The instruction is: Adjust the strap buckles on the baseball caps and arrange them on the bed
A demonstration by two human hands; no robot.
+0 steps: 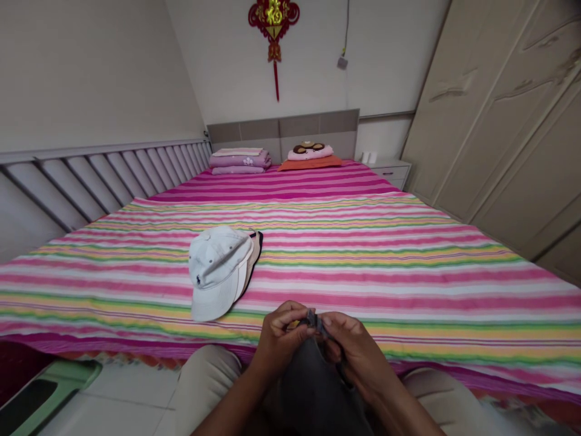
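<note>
Low in front of my lap, a dark grey cap (308, 387) hangs between my forearms, its lower part in shadow. My left hand (285, 335) is closed, its thumb and fingers pinching one end of the cap's strap (312, 317). From the other side my right hand (353, 342) grips the strap too, fingers curled around the edge. Up and to the left, a stack of caps lies on the bed, with a white cap (218, 260) on top and a beige, dark-edged brim (255, 254) showing beneath it.
A striped sheet (408, 266) covers the bed. Folded purple bedding (240, 160) and a pink pillow (311, 152) lie by the headboard (299, 126). A radiator (136, 175) runs along the left; wardrobe doors (490, 121) rise at right. A green plastic object (68, 381) is at lower left.
</note>
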